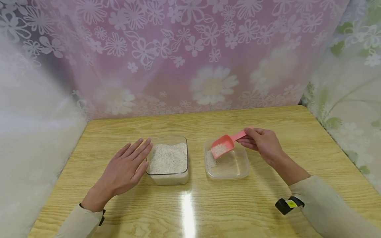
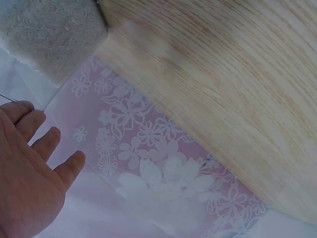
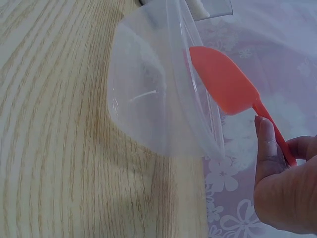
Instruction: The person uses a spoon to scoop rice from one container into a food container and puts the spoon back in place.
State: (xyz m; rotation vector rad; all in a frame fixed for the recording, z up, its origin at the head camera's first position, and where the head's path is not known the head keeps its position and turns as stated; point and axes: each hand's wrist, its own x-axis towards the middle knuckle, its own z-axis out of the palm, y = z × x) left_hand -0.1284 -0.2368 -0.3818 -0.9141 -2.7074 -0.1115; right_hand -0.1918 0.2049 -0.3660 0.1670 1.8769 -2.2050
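My right hand (image 1: 263,143) pinches the handle of a pink scoop (image 1: 223,144), which carries some white rice (image 1: 219,149). The scoop is tilted over the left part of a clear plastic container (image 1: 235,170), where a small heap of rice lies on the left side. In the right wrist view the scoop's underside (image 3: 223,79) shows above the container's rim. To the left stands a clear square container (image 1: 169,180) well filled with rice (image 1: 169,158). My left hand (image 1: 126,167) has its fingers straight and rests against that container's left side.
Both containers stand on a wood-grain table (image 1: 226,208) with its far edge behind them. A pink flowered curtain (image 1: 178,66) hangs behind the table, and pale sheets hang at the left and right sides.
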